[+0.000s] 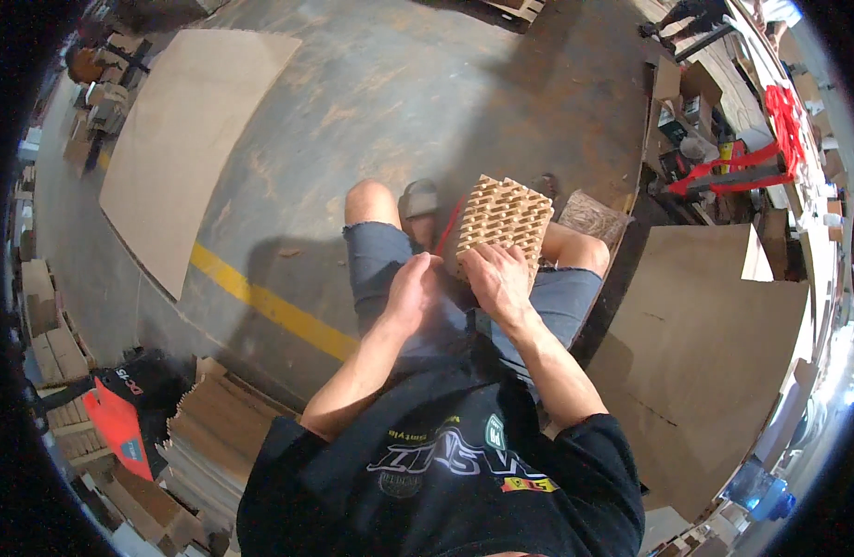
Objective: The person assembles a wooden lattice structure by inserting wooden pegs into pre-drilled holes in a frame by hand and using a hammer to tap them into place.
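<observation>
We've got the tan wooden lattice block [503, 218] between the knees, toward the right one, long axis running away from us. Right hand [499, 283] is nearer: fingers bent onto the block's near end, touching; thumb side hidden, can't tell if it's a full grip. Left hand [416, 290] sits just left of the near corner, fingers part-curled; can't tell if they hold anything. Block lies ahead-right of them.

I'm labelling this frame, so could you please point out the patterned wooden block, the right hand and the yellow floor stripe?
Patterned wooden block [504, 217], head view: patterned face.
Right hand [499, 280], head view: the back.
Yellow floor stripe [271, 306], head view: visible middle.
</observation>
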Motion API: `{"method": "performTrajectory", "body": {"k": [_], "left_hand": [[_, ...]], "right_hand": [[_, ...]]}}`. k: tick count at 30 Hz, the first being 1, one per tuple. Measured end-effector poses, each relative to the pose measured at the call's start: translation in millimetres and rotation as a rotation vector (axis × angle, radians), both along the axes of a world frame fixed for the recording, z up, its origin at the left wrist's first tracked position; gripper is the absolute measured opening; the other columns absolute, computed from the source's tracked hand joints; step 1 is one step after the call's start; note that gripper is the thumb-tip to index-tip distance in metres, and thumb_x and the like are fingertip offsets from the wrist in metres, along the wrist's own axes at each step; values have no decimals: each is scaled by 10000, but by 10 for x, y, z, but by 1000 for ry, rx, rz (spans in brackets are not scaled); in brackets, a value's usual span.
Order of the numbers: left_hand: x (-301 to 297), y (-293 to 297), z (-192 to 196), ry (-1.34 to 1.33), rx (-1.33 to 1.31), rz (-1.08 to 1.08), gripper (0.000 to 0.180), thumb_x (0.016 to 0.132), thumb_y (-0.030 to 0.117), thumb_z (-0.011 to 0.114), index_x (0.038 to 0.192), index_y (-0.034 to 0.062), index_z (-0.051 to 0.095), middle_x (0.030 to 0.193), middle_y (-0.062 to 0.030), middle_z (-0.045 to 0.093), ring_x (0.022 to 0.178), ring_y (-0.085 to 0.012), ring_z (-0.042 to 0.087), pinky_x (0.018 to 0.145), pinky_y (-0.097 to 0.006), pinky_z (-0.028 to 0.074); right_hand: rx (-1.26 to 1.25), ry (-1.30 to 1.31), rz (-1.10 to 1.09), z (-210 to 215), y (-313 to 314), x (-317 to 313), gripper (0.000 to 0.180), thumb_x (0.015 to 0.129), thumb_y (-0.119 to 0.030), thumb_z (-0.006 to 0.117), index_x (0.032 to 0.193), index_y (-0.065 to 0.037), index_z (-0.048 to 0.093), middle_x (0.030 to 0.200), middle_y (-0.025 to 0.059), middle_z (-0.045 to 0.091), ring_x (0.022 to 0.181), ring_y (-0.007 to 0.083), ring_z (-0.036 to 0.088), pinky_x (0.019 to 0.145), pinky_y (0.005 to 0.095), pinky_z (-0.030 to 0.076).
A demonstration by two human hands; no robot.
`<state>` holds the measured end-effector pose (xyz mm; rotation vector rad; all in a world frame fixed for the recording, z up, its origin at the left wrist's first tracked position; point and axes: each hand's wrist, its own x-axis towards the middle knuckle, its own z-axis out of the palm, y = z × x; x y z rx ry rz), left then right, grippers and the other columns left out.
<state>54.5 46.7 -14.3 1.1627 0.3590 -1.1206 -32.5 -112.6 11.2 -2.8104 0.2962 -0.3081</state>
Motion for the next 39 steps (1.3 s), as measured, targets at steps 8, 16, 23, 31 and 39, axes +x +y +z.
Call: {"method": "performTrajectory", "body": {"k": [8, 16, 23, 31, 39], "left_hand": [[-21, -20, 119, -62, -17, -68, 419, 1071, 458, 391, 1156, 92, 577, 645, 69, 414, 506, -38, 350, 432, -192, 282], [-413, -130, 103, -333, -306, -419, 579, 1092, 463, 284, 1339, 10, 546, 1318, -116, 601, 1220, -200, 552, 1082, -354, 400], [-601, -221, 32, -443, -255, -509, 470, 1104, 299, 277, 1227, -34, 585, 1222, -132, 632, 1143, -203, 579, 1021, -335, 428], [-497, -170, 75, -472, -261, -593, 566, 1096, 440, 299, 1311, -24, 541, 1243, -108, 622, 1173, -178, 568, 1040, -331, 431], [-582, 99, -40, -396, -169, -481, 626, 1055, 531, 363, 1331, -9, 519, 1032, -56, 656, 958, -126, 614, 842, -272, 507]], "right_hand": [[115, 148, -30, 201, 39, 4, 160, 818, -204, 666, 952, -147, 731, 848, 55, 696, 865, 267, 677, 820, 419, 490], [872, -9, -96, 457, 266, -539, 290, 820, -134, 760, 1082, -35, 686, 1100, 127, 674, 1027, 271, 646, 891, 374, 505], [1135, -57, -318, 288, 366, -826, 177, 825, -77, 760, 974, -18, 685, 1152, 136, 677, 1118, 275, 637, 974, 365, 497], [1177, -200, -284, 227, 436, -808, 197, 847, -93, 773, 1012, -31, 684, 1147, 56, 645, 974, 128, 598, 809, 267, 487], [1146, -83, -199, 228, 490, -802, 236, 810, -101, 770, 1022, -31, 693, 1144, 139, 676, 1115, 307, 634, 968, 389, 500]]}}
